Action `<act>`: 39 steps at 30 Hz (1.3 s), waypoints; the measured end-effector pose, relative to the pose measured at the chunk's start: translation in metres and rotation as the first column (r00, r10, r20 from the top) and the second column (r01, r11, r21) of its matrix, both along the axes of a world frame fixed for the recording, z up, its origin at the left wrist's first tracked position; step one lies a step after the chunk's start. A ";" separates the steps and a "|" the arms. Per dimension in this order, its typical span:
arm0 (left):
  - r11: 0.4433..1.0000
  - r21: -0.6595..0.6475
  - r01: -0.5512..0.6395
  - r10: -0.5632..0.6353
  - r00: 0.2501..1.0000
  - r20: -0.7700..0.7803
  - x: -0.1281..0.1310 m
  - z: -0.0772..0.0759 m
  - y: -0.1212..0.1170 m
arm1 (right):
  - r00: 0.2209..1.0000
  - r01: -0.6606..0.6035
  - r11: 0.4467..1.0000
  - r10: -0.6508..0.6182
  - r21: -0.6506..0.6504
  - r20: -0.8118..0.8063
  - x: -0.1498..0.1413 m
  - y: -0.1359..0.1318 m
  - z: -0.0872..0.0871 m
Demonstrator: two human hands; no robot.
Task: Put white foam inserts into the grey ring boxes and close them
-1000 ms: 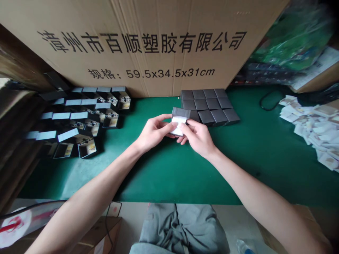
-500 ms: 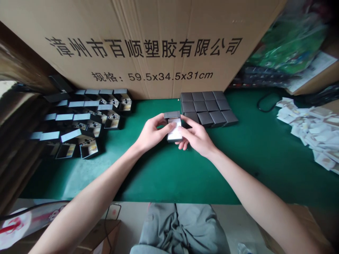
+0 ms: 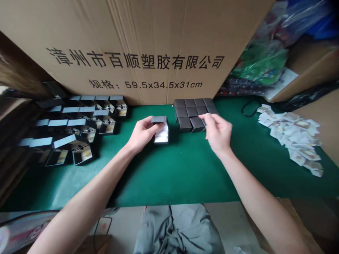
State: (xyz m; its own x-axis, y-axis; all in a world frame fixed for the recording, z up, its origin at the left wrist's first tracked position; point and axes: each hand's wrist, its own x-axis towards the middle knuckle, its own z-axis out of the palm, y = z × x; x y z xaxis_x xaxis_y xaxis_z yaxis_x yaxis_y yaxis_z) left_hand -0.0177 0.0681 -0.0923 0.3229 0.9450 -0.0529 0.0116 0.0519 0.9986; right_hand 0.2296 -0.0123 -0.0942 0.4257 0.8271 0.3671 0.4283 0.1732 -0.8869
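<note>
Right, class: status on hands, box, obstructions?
Left hand holding open box, white inside. Right hand by closed boxes, contact unclear. Obstruction: right hand partly hides those boxes.

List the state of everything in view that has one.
Left hand: gripping a box
Held box: lid open, white inside
Right hand: fingers bent, beside the shut boxes; grip unclear
Shut boxes: lids down, packed in rows
Boxes at left: lids open where visible, in rows
White pieces: loose heap
Carton: upright, top out of frame
Cord: curved
</note>
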 end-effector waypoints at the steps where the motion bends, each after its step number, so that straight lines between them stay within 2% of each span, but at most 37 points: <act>1: 1.000 -0.001 -0.006 0.006 1.000 0.004 0.001 -0.001 0.001 | 0.989 0.124 0.991 -0.127 0.046 0.075 0.017 0.001 -0.001; 3: 1.000 -0.007 -0.013 0.013 1.000 0.005 0.002 -0.003 0.004 | 0.896 0.349 0.931 -0.366 0.110 0.253 0.060 0.002 -0.007; 5: 1.000 -0.006 -0.012 0.012 1.000 0.004 0.003 -0.006 0.007 | 0.762 0.495 0.862 -0.492 0.110 0.420 0.108 -0.002 -0.015; 8: 1.000 -0.005 -0.006 0.006 1.000 0.018 0.004 -0.008 0.011 | 0.544 0.645 0.760 -0.525 0.074 0.654 0.171 -0.014 -0.030; 9: 1.000 -0.009 0.000 0.000 1.000 0.024 0.004 -0.008 0.011 | 0.491 0.696 0.717 -0.521 0.045 0.698 0.187 -0.019 -0.034; 11: 1.000 -0.020 0.009 -0.009 1.000 0.030 0.004 -0.008 0.011 | 0.442 0.761 0.648 -0.489 -0.026 0.752 0.208 -0.027 -0.042; 13: 0.999 -0.029 0.015 -0.015 1.000 0.027 0.004 -0.007 0.011 | 0.440 0.795 0.598 -0.454 -0.101 0.775 0.217 -0.031 -0.049; 15: 0.999 -0.033 0.016 -0.015 1.000 0.024 0.004 -0.006 0.010 | 0.455 0.805 0.575 -0.439 -0.147 0.775 0.220 -0.031 -0.053; 27: 0.998 -0.051 0.026 -0.025 1.000 0.006 0.002 -0.007 0.013 | 0.492 0.798 0.577 -0.454 -0.176 0.743 0.246 -0.013 -0.058; 32: 0.997 -0.065 0.046 -0.046 0.999 0.001 0.000 -0.007 0.014 | 0.515 0.776 0.608 -0.460 -0.166 0.723 0.244 -0.010 -0.057; 35: 0.996 -0.073 0.053 -0.052 0.999 0.012 0.000 -0.008 0.016 | 0.508 0.770 0.632 -0.526 -0.085 0.682 0.237 -0.012 -0.051; 37: 0.995 -0.077 0.060 -0.058 0.998 0.020 0.000 -0.009 0.016 | 0.559 0.743 0.669 -0.590 -0.035 0.582 0.232 -0.012 -0.048; 39: 0.995 -0.076 0.066 -0.065 0.998 0.019 0.000 -0.008 0.016 | 0.663 0.684 0.729 -0.605 -0.030 0.440 0.228 -0.009 -0.046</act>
